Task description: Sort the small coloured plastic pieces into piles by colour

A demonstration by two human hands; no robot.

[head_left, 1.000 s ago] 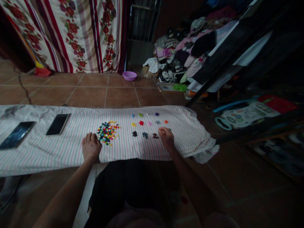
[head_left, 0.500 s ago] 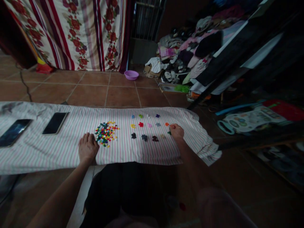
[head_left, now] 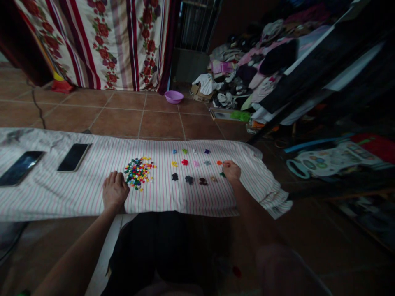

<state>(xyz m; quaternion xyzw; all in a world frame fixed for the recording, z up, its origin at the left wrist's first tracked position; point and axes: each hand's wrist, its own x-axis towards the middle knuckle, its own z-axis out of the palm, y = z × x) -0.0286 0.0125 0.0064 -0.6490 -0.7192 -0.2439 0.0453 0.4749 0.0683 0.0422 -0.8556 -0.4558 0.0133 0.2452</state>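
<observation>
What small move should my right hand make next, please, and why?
Perhaps lift the right hand gently away from the tiny orange plastic-looking cluster, without dragging sideways. Its fingertips are close beside that cluster, and the tiny dark green plastic-looking cluster lies near too, so a sweep could scatter either.

From my end, I have the left hand (head_left: 115, 190) palm down near the worktop's (head_left: 163, 197) near edge, knuckles up, fingers close together, slightly bent and pointing to the far edge. Its forearm (head_left: 80, 246) slants in from the lower left. My right hand (head_left: 232, 171) is toward the right end, thumb and fingertips pinched together and pointing left; the wrist leans left, with the right forearm (head_left: 254, 213) reaching up from the dim lower right.
</observation>
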